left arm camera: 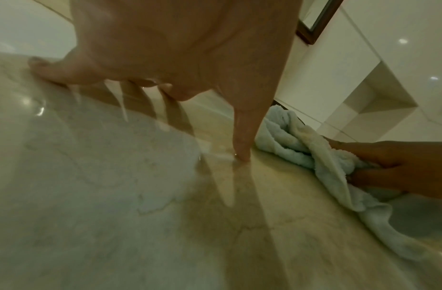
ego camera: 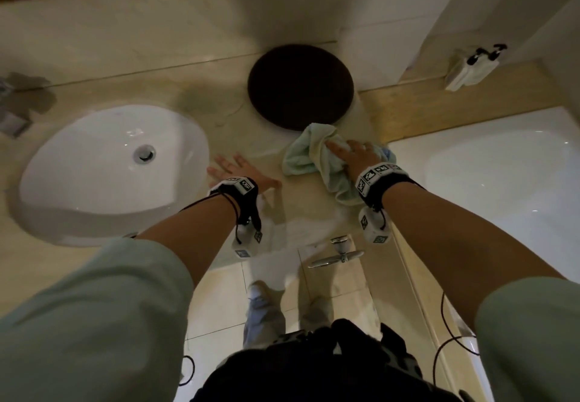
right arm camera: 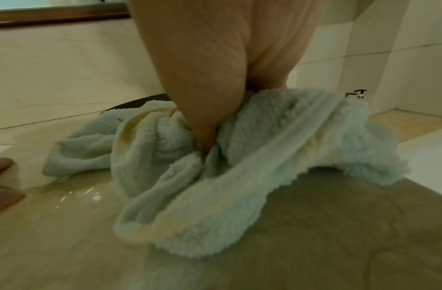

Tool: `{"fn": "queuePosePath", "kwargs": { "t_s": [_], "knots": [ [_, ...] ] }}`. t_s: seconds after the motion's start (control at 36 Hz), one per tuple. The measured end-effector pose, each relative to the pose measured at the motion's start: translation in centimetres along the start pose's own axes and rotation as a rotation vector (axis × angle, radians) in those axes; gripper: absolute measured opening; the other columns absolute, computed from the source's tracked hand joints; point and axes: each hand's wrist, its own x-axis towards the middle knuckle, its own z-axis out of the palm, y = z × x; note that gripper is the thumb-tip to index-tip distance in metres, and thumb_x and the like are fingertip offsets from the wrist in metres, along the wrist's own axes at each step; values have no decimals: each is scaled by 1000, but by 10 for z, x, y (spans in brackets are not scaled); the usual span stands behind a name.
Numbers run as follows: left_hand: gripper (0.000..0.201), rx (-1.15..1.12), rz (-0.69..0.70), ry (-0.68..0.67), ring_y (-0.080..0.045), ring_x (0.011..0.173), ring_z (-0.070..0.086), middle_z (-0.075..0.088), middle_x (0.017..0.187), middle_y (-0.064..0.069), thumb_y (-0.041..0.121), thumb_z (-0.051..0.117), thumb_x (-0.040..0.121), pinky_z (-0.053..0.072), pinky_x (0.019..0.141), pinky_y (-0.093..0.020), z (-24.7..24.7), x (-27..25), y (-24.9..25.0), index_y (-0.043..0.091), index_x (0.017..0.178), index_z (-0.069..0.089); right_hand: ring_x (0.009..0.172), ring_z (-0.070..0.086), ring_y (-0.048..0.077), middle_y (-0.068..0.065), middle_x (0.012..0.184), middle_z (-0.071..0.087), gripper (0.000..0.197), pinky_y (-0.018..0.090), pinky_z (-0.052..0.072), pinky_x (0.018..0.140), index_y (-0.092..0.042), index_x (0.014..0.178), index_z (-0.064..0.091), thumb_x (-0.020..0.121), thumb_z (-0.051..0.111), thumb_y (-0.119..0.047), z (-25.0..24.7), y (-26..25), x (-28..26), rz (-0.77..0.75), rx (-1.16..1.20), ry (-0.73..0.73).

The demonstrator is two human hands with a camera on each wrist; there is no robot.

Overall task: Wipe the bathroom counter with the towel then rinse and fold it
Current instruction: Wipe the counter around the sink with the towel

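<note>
A pale green towel (ego camera: 307,153) lies bunched on the beige marble counter (ego camera: 301,213), just in front of a dark round mat (ego camera: 299,86). My right hand (ego camera: 354,153) lies on top of it, fingers stretched forward. Its thumb digs into the folds and pinches the towel (right arm camera: 264,176) in the right wrist view. My left hand (ego camera: 238,172) rests flat on the wet counter beside the sink (ego camera: 94,166), fingers spread, holding nothing. In the left wrist view its thumb (left arm camera: 242,147) touches the counter close to the towel (left arm camera: 289,145).
A white bathtub (ego camera: 502,175) borders the counter on the right, with soap dispensers (ego camera: 470,68) on its ledge. A chrome tap (ego camera: 15,103) stands far left of the sink. A metal handle (ego camera: 339,254) sticks out below the counter's front edge. A film of water shines on the counter.
</note>
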Motion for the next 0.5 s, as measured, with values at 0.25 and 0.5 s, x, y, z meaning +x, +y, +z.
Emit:
{"fn": "queuePosePath", "kwargs": {
  "t_s": [0.25, 0.5],
  "knots": [
    [131, -8, 20, -1, -50, 138, -20, -28, 152, -21, 71, 67, 66, -1, 111, -64, 1, 0, -1, 15, 150, -17, 141, 18, 37, 3, 158, 12, 81, 55, 18, 112, -53, 146, 8, 84, 60, -55, -12, 20, 19, -8, -31, 70],
    [134, 14, -18, -19, -52, 137, -20, -29, 151, -22, 70, 69, 65, 1, 111, -66, -1, 5, 3, 13, 149, -19, 144, 12, 35, 5, 156, 19, 87, 55, 10, 116, -42, 150, 12, 83, 68, -38, 4, 18, 9, -62, 40, 108]
  ]
}}
